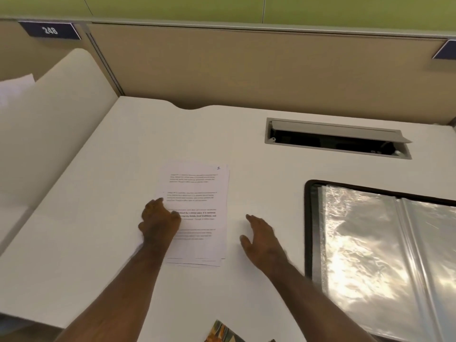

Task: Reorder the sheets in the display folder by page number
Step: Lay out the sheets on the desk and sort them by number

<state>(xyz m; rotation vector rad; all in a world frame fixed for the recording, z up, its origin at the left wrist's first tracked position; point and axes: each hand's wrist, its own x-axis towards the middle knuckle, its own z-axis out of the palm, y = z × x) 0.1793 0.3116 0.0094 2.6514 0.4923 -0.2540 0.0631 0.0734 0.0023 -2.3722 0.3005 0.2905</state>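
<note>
A small stack of printed sheets (197, 193) lies on the white desk, the top one marked "1" in its upper right corner. My left hand (159, 222) rests on the stack's left edge, fingers bent over the paper. My right hand (261, 239) hovers just right of the stack with fingers straight, holding nothing. The display folder (370, 255) lies open at the right, its black cover edged around shiny clear sleeves that look empty.
A cable hatch (338, 139) with its lid raised is set into the desk behind the folder. Beige partition panels stand at the back and left. A colourful printed item (222, 333) shows at the near edge.
</note>
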